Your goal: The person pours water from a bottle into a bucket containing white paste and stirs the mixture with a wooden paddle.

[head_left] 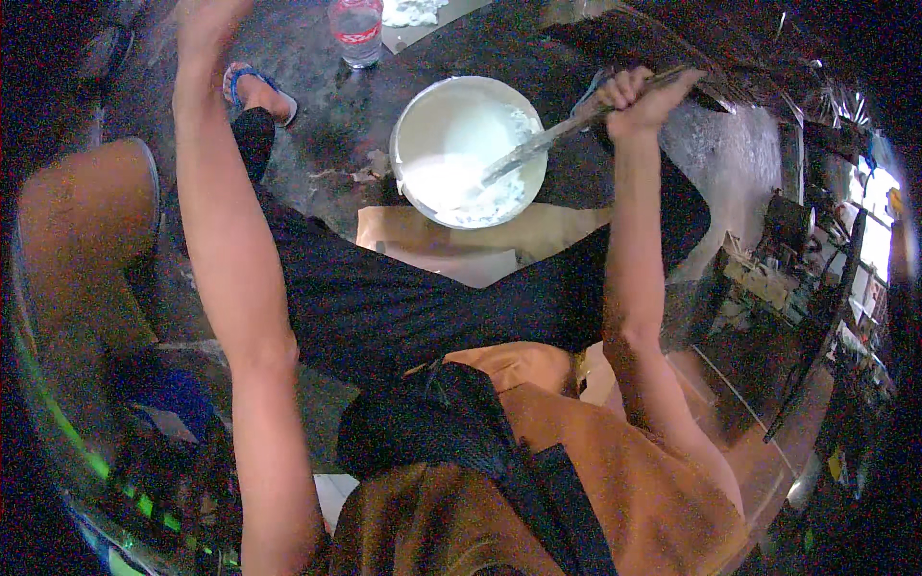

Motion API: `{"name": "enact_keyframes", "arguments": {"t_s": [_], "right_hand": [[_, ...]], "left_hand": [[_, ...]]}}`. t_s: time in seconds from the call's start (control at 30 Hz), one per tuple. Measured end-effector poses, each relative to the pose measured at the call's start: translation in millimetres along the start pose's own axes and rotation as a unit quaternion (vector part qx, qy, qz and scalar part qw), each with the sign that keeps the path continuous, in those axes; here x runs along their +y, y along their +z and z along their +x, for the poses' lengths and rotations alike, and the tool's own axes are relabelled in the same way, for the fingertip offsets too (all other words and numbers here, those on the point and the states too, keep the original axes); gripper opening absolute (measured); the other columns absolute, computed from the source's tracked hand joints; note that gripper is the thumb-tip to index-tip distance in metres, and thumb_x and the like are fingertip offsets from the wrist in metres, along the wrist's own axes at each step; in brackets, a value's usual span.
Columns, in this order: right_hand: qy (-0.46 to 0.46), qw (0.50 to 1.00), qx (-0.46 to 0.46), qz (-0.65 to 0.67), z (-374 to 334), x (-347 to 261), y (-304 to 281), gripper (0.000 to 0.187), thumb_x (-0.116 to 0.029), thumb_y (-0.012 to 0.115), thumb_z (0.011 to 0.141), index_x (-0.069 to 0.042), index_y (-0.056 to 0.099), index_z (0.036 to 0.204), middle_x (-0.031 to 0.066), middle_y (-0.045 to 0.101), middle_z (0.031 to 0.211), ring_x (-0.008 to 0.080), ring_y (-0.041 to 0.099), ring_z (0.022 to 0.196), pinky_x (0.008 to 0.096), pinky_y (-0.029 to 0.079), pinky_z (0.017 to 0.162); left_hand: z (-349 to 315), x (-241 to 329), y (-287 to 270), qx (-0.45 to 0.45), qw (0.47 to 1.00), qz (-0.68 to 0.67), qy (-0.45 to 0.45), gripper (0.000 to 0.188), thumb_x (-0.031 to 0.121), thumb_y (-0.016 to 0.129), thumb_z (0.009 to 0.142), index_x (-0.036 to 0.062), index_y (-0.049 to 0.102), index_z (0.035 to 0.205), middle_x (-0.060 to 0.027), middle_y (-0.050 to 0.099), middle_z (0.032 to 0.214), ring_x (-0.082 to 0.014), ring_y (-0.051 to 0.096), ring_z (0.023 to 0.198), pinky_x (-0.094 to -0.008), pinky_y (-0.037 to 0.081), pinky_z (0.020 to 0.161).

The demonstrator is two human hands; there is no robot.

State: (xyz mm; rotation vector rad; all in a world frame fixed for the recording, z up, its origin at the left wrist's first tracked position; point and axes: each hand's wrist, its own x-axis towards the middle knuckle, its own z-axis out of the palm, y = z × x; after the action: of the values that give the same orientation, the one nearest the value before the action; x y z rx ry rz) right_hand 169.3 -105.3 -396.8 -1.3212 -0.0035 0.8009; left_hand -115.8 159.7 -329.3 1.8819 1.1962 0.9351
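Note:
My right hand (639,104) is closed around a long grey stick (552,137), gripping it near its upper end. The stick slants down to the left into a white bucket (404,182), and its lower part lies in a white, wet-looking paste (451,158). Smears of paste cling to the bucket's inner wall. My left arm reaches far forward, and my left hand (213,17) is blurred at the top edge; its fingers are cut off, so what it touches is hidden.
Behind the bucket stand a clear plastic bottle (357,36) with a red band and a pale board (427,24) bearing a white lump. Brown cardboard (384,226) lies under the bucket's near side. A brown rounded container (86,221) is at left; clutter (768,278) fills the right.

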Motion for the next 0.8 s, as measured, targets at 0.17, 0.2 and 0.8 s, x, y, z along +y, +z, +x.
{"name": "enact_keyframes", "arguments": {"t_s": [0.17, 0.2, 0.8], "right_hand": [[-0.070, 0.990, -0.123, 0.026, -12, -35, 14, 0.081, -0.093, 0.021, 0.063, -0.014, 0.031, 0.050, 0.0003, 0.025, 0.043, 0.0150, 0.024, 0.041, 0.0302, 0.021, 0.045], [-0.068, 0.989, -0.128, 0.028, -13, -27, 22, 0.081, -0.093, 0.021, 0.063, -0.014, 0.031, 0.050, 0.0003, 0.025, 0.043, 0.0150, 0.024, 0.041, 0.0302, 0.021, 0.045], [-0.167, 0.956, -0.240, 0.024, -34, 26, 48, 0.083, -0.092, 0.019, 0.065, -0.012, 0.031, 0.051, -0.0009, 0.027, 0.042, 0.0126, 0.023, 0.037, 0.0273, 0.019, 0.040]], "left_hand": [[48, -86, -24, -0.008, 0.991, -0.127, -0.041, 0.033, 0.025, 0.062, 0.088, -0.0024, 0.061, 0.107, -0.0044, 0.063, 0.084, -0.0111, 0.058, 0.077, -0.0249, 0.046, 0.068], [66, -116, -35, -0.015, 0.966, -0.237, -0.097, 0.033, 0.025, 0.062, 0.088, -0.0022, 0.061, 0.108, -0.0043, 0.064, 0.084, -0.0110, 0.058, 0.077, -0.0250, 0.046, 0.068], [8, 3, -6, 0.003, 1.000, -0.026, 0.012, 0.031, 0.023, 0.063, 0.088, -0.0030, 0.062, 0.105, -0.0050, 0.064, 0.083, -0.0109, 0.059, 0.076, -0.0248, 0.046, 0.068]]}}
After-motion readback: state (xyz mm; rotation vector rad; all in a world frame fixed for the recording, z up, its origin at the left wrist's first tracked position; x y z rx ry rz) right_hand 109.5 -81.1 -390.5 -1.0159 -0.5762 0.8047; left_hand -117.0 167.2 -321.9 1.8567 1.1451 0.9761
